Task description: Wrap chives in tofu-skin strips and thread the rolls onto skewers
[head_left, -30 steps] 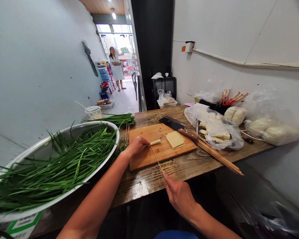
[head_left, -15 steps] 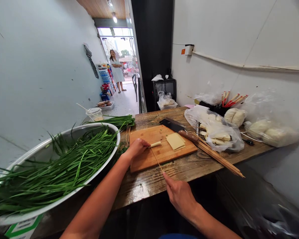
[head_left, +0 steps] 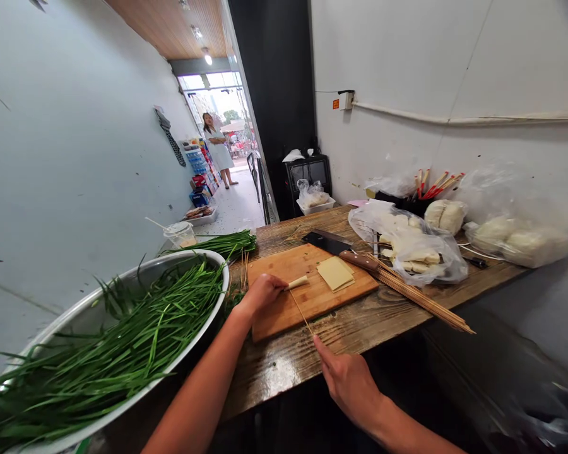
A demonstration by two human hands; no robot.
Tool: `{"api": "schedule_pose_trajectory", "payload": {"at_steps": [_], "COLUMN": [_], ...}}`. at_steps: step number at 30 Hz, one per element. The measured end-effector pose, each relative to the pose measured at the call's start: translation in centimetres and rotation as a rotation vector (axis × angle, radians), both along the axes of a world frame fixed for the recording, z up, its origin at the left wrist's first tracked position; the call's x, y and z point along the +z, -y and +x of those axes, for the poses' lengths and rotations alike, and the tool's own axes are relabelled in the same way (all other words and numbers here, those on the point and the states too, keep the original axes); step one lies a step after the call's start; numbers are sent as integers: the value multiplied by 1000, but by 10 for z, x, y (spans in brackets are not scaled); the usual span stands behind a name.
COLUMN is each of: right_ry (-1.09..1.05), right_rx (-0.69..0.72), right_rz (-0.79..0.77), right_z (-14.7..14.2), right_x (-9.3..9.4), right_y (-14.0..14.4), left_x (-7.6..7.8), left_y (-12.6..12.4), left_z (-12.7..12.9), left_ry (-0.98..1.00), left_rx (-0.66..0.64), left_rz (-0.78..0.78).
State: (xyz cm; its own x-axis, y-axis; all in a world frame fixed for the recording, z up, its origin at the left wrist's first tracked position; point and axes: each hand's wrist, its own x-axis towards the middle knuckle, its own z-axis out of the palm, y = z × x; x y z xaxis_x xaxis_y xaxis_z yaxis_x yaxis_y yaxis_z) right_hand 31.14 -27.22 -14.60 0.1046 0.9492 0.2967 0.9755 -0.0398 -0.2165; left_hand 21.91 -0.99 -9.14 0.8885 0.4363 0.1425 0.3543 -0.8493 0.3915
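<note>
My left hand [head_left: 265, 292] is closed on a pale rolled sheet [head_left: 298, 282], apparently tofu skin, above the left part of the wooden cutting board [head_left: 277, 321]. Between the fingers of my right hand [head_left: 348, 375], near the table's front edge, is a thin bamboo skewer [head_left: 303, 313]. Its far end meets the roll beside my left fingertips; whether it has pierced the roll I cannot tell. A few flat square tofu-skin sheets [head_left: 335, 273] lie stacked on the board. Behind them a cleaver [head_left: 329, 239] rests with its brown handle towards a bundle of skewers [head_left: 421, 296].
On the left stands a big metal basin [head_left: 227, 277] full of green chives [head_left: 142, 321]. More chives [head_left: 231, 243] and a plastic cup [head_left: 180, 234] sit behind it. To the right is a plastic bag [head_left: 454, 258] of pale pieces. A person [head_left: 218, 148] stands near the doorway.
The camera view has shifted slightly. Both hands keep their hold on the roll and the skewer, with almost no movement between them.
</note>
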Motion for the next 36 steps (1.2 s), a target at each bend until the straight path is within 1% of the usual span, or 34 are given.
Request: {"api": "schedule_pose_trajectory", "payload": {"at_steps": [6,10,13,19,23,28,31,36], "right_ry": [24,40,20,-56,-48,-70,-84,-71], "right_rx": [-3,-28,-38,-44,-51,-39,-44,-70], "right_rz": [13,-19,-65,-132,-212,-278,-279,-249], "right_z": [-3,-5,-5,-7,-8,-8,-10,-11], "right_x": [-3,0,2,15,26,35,35,32], "right_y": [-3,-7,-8,-10,-11,-15,-17,-25], "left_x": [1,3,4,3,6,10,12,15], "left_y": [-1,1,2,-2,-2,2,5,6], "left_z": [0,0,-1,-1,0,1,1,1], "left_ry": [-31,-13,-4,-27,-50,-32,-10,-25], "left_rx": [-6,22,12,-20,-31,-9,13,9], "left_rz": [50,36,47,74,79,55,40,28]}}
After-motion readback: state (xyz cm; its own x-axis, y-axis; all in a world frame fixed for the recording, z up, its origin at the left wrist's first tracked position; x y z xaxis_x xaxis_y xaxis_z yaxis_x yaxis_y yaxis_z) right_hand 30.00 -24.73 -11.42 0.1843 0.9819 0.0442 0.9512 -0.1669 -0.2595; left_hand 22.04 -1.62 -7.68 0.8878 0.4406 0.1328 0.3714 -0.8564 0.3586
